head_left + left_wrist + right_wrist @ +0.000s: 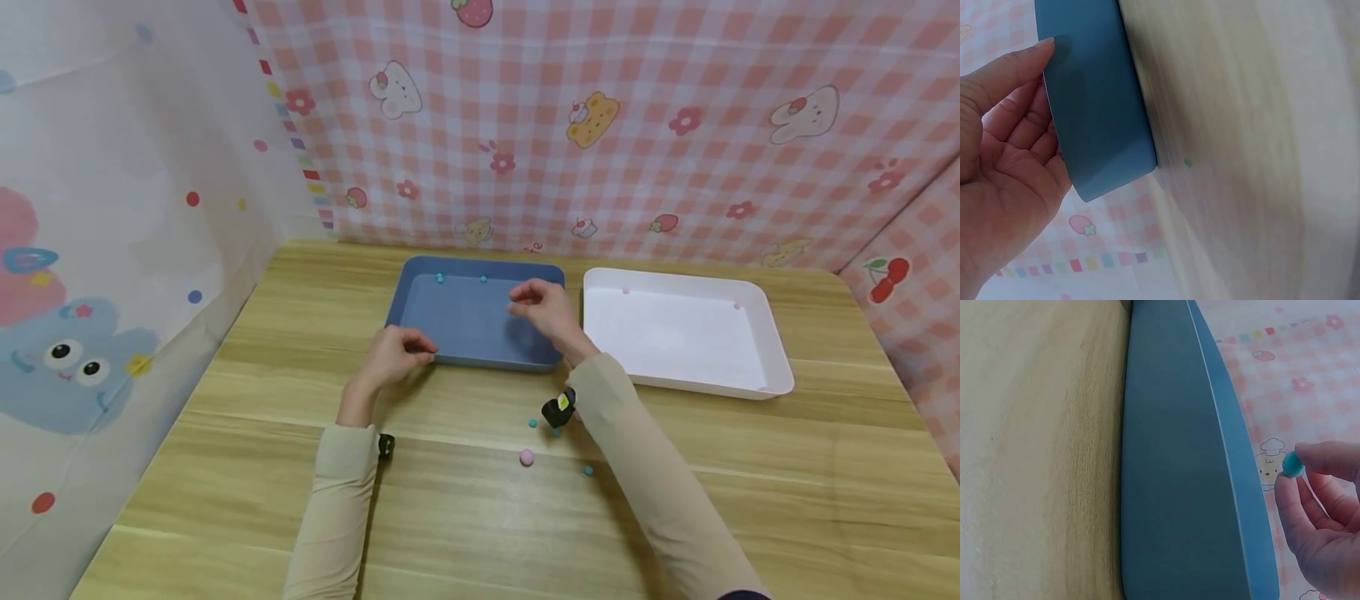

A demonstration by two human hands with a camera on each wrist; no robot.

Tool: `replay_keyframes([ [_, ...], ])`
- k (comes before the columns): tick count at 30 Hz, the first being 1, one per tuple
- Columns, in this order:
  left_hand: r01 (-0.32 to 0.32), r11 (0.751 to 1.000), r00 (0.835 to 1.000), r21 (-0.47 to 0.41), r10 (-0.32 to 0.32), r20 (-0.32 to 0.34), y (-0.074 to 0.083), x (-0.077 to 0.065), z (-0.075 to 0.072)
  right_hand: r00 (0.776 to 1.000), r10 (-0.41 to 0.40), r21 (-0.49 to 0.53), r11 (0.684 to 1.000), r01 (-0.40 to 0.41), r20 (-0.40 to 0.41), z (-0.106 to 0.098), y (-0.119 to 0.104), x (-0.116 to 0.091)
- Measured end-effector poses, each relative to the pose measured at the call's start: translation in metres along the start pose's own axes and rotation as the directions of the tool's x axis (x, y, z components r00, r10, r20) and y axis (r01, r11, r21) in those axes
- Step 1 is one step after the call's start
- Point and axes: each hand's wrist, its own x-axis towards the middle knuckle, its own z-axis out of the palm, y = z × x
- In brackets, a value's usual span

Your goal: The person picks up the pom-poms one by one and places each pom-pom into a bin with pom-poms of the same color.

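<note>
At the front left corner of the blue tray [495, 363], my left hand [393, 357] grips the rim. In the left wrist view the thumb lies on the outer side of the tray wall [1094, 106] and the fingers go behind it. My right hand [551, 315] is above the right part of this tray. Between thumb and fingertip it pinches a small teal ball [1293, 464], seen in the right wrist view. Two other teal balls, one at the back left [440, 278] and a second ball [483, 279] further right, lie inside the blue tray.
A white tray [697, 385] stands to the right, with a few small pink pieces [626, 291] in it. In front of the trays, a pink ball [527, 457] and several teal balls [588, 471] lie on the wooden table [450, 533]. A checked cloth [525, 100] hangs behind.
</note>
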Motion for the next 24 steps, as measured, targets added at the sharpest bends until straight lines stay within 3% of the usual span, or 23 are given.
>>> replay_keyframes([
  [11, 0.0, 1.0, 1.0, -0.007, 0.0, 0.004, 0.0, 0.001, 0.0, 1.0, 0.006, 0.011, 1.0, -0.006, -0.026, -0.004, -0.007, -0.001],
  [24, -0.025, 0.999, 1.0, -0.023, 0.025, 0.008, 0.002, -0.001, -0.001, 0.999, -0.034, -0.007, 0.999, 0.034, -0.009, -0.018, -0.014, -0.025],
])
